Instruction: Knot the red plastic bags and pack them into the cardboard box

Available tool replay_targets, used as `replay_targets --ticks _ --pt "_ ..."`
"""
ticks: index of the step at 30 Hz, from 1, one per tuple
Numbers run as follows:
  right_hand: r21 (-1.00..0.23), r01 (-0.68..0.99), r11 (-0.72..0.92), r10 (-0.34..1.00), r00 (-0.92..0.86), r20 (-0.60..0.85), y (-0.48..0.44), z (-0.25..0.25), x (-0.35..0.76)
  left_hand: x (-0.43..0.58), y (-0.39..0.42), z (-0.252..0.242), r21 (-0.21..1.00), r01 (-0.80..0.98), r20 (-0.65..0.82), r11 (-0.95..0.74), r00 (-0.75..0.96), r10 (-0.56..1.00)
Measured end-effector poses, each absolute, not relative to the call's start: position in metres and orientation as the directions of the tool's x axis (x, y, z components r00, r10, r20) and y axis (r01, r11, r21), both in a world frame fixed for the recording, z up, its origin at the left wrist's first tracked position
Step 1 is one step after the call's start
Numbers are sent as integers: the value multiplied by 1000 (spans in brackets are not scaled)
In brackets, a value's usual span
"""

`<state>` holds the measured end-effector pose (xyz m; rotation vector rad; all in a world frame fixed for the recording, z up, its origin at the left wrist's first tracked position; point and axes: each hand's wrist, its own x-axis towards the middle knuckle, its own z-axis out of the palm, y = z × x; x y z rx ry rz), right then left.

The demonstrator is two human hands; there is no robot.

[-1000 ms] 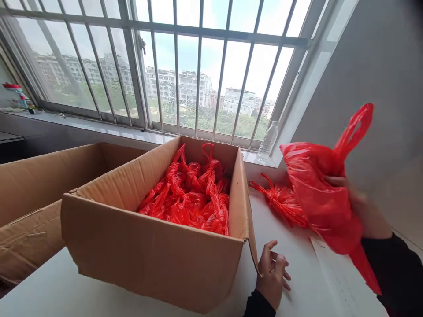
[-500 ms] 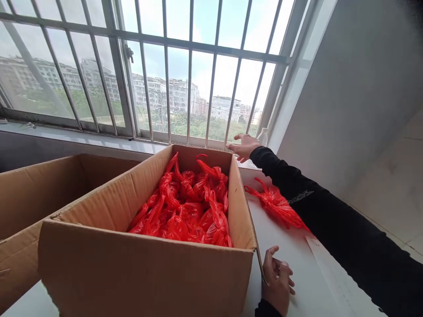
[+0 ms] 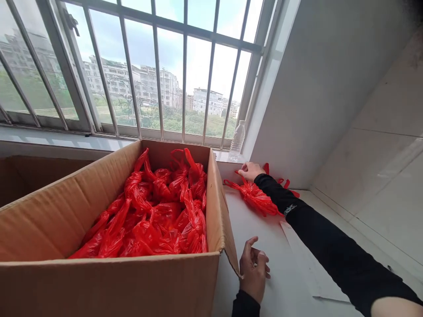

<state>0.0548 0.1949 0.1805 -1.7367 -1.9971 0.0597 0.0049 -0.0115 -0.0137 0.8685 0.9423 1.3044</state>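
Observation:
A large open cardboard box (image 3: 109,281) stands on the white table (image 3: 251,229), filled with several tied red plastic bags (image 3: 158,207). My right hand (image 3: 251,171) reaches past the box's far right corner. Its stretched fingers lie on a tied red bag (image 3: 256,198) on the table by the wall. More red plastic (image 3: 287,182) shows behind my black sleeve. My left hand (image 3: 253,268) rests on the table by the box's near right flap, loosely curled, thumb apart, holding nothing.
A clear plastic bottle (image 3: 237,141) stands on the sill in the window corner. A second cardboard box (image 3: 20,176) sits to the left behind the first. A white sheet (image 3: 307,268) lies on the table under my right arm. A grey wall closes the right side.
My right hand held a loose red bag a second ago, then swung empty over the box's far corner. Now it has dropped onto the tied bag by the wall. The left hand stayed put.

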Motion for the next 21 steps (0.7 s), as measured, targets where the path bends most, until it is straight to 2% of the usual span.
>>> replay_targets --ticks 3,6,11,15,18,19,21 --pt "-348 924 158 964 -68 258 184 137 86 5 -10 -13 926 -370 -68 79 43 997" --pt "-378 913 153 956 -40 290 177 115 105 4 -10 -11 925 -371 -55 76 65 996" --pt "-490 855 171 932 21 362 174 132 130 0 -7 -9 892 -444 -58 87 77 995" --pt "-631 746 214 933 35 358 142 143 145 -6 -1 -9 785 -601 -136 147 64 989" --pt "-800 551 237 958 5 287 101 133 154 -10 1 -4 653 -733 -164 194 113 980" --pt "-902 377 211 976 -23 219 86 126 156 -10 1 -2 612 -764 -150 203 140 979" --pt "-993 76 92 990 -112 84 61 110 160 -10 0 2 581 -786 -108 213 186 977"
